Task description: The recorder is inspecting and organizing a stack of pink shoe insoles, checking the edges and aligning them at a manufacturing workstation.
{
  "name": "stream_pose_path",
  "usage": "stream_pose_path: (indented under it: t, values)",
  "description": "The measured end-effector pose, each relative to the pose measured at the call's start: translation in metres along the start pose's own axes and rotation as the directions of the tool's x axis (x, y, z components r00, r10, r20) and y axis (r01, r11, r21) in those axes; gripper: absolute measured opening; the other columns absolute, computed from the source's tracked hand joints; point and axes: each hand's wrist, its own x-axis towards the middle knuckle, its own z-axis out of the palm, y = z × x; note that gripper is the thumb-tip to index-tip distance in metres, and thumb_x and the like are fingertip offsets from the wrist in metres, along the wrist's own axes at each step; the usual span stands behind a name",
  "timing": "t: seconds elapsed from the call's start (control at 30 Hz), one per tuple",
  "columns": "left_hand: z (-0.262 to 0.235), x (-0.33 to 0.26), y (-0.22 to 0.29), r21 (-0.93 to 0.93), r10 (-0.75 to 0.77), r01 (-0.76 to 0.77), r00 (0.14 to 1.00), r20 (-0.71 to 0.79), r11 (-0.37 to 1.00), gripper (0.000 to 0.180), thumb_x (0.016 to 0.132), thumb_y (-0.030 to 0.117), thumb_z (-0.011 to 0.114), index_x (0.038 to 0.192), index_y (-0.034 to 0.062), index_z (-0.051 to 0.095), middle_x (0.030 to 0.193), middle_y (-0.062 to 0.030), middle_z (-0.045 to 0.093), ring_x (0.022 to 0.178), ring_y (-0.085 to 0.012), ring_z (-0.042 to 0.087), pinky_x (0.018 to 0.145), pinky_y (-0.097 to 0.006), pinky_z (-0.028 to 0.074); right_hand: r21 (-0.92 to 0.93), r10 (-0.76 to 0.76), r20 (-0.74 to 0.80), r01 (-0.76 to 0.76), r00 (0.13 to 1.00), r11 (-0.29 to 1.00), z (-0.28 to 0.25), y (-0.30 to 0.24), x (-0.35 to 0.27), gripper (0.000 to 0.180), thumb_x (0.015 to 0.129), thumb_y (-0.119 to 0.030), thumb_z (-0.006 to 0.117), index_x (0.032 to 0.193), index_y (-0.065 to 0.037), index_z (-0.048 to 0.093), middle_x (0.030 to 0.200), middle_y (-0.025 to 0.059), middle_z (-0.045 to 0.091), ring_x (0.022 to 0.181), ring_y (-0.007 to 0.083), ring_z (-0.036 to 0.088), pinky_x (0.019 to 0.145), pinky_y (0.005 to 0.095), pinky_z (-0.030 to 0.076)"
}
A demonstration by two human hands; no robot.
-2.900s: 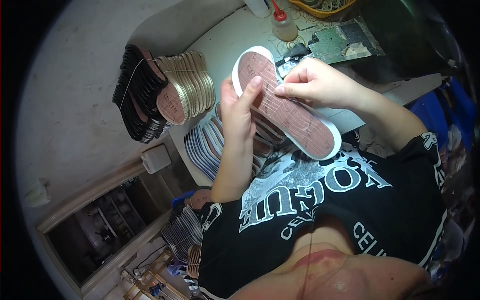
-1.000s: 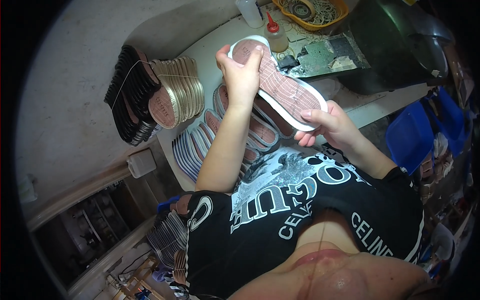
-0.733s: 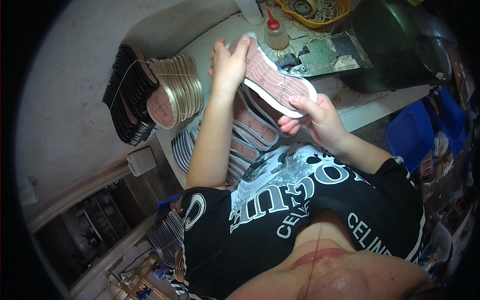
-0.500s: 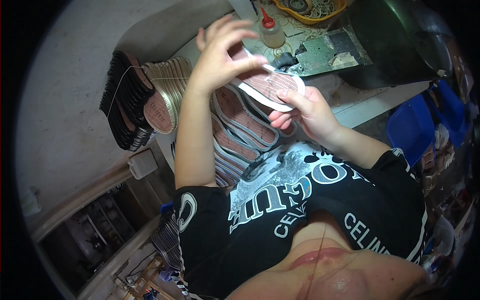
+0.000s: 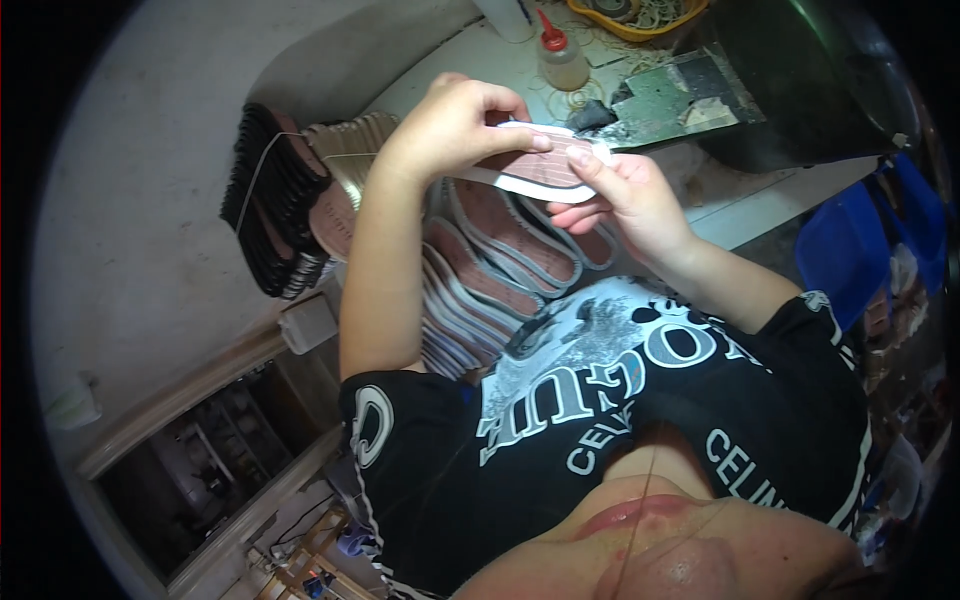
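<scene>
Above the table I hold a pink insole (image 5: 552, 177) with a white rim and lines across its face. My left hand (image 5: 455, 130) is closed around its left part, thumb lying on the pink face and fingers curled over the far edge. At the rounded right end my right hand (image 5: 630, 195) pinches it, thumb on top and fingers underneath. The insole's left end is hidden by my left hand. Just below it lies a row of pink insoles with grey rims (image 5: 490, 225), overlapping one another.
Bundles of black-edged insoles (image 5: 268, 205) and gold-edged insoles (image 5: 345, 150) lean by the wall. Across the table stand a red-capped squeeze bottle (image 5: 562, 62), a yellow basket (image 5: 650, 28) of rubber bands and a green board (image 5: 680, 105). Blue bins (image 5: 850, 235) are at the right.
My left hand's fingers, spread and blurred before, have curled down over the insole's far edge. The right hand keeps its grip on the rounded end. The whole view has shifted slightly.
</scene>
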Motion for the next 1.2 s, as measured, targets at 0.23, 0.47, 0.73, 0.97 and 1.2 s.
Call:
stream_pose_path:
  t: [0.23,0.47,0.73,0.97,1.2]
  values:
    - [0.014,-0.011,0.001,-0.196,-0.186,0.19,0.982,0.036,0.962,0.027,0.083,0.026,0.069,0.083,-0.0001,0.064,0.067,0.0018,0.057,0.062,-0.0061,0.049,0.056,-0.023,0.042,-0.005,0.025,0.015,-0.025,1.0,1.0,-0.007,0.0,0.008,0.049,0.093,-0.042,0.053,0.094,0.006,0.063,0.084,0.0165,0.067,0.069,0.0173,0.068,0.057,0.0215,0.055]
    - [0.027,-0.019,-0.006,-0.375,-0.229,0.245,0.97,0.087,0.894,0.032,0.088,0.03,0.064,0.083,-0.0012,0.061,0.066,0.0016,0.056,0.059,-0.0062,0.047,0.054,-0.023,0.041,0.017,0.006,0.054,-0.007,0.998,1.0,-0.009,0.004,0.015,0.041,0.093,-0.034,0.054,0.096,0.006,0.063,0.089,0.015,0.068,0.071,0.0158,0.068,0.059,0.0213,0.055]
    - [0.033,-0.025,0.001,-0.476,-0.237,0.342,0.934,0.267,0.81,0.032,0.092,0.033,0.059,0.083,0.0023,0.062,0.065,0.0057,0.054,0.056,-0.002,0.044,0.049,-0.02,0.036,-0.024,-0.045,0.072,0.047,0.996,0.999,-0.015,0.008,0.02,0.036,0.092,-0.03,0.057,0.097,0.005,0.065,0.085,0.013,0.069,0.07,0.0112,0.067,0.057,0.0188,0.054]
    - [0.041,-0.03,0.007,-0.572,-0.387,0.398,0.91,0.148,0.717,0.033,0.09,0.035,0.061,0.083,0.0031,0.063,0.067,0.0044,0.055,0.059,-0.0024,0.045,0.051,-0.02,0.034,-0.05,-0.038,0.039,0.04,0.998,0.998,-0.011,0.005,0.021,0.032,0.091,-0.031,0.058,0.094,0.0,0.066,0.083,0.007,0.069,0.068,0.0078,0.066,0.058,0.0184,0.053]
    - [0.051,-0.028,0.012,-0.784,-0.418,0.429,0.876,0.24,0.449,0.038,0.088,0.036,0.064,0.07,0.0017,0.061,0.055,-0.0077,0.062,0.033,-0.0103,0.05,0.032,-0.019,0.038,0.031,-0.027,0.134,0.023,0.991,0.999,-0.024,0.0,0.018,0.028,0.087,-0.021,0.063,0.093,0.006,0.066,0.084,0.0109,0.068,0.07,0.0125,0.064,0.067,0.0246,0.052]
